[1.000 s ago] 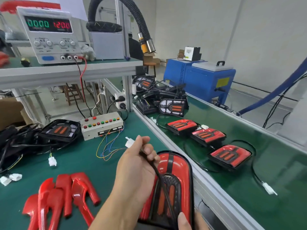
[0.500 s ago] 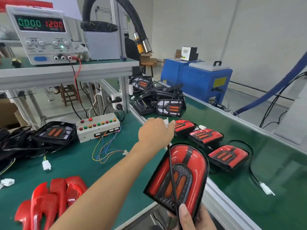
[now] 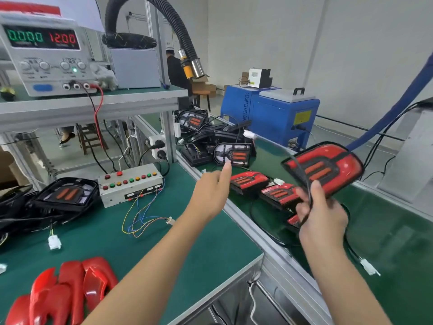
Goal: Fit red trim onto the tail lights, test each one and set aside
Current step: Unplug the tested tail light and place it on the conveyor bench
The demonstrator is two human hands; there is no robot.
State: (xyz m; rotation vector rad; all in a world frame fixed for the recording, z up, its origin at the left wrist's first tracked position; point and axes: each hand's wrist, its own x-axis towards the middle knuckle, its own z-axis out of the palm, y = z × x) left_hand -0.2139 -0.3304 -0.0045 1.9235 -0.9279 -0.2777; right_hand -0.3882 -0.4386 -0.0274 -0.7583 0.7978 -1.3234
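The right hand (image 3: 322, 214) grasps a black tail light with red trim fitted (image 3: 324, 168) by its near end, held in the air over the green conveyor belt (image 3: 386, 231), long axis pointing up and away to the right. The left hand (image 3: 212, 194) is released, finger extended toward 3 finished tail lights (image 3: 249, 181) lying just left of the held one, so the right hand is nearer for setting it down.

My blurred right hand (image 3: 322, 215) covers the near end of the red-trimmed black tail light (image 3: 324, 166); below it, another finished light (image 3: 294, 222) barely shows.
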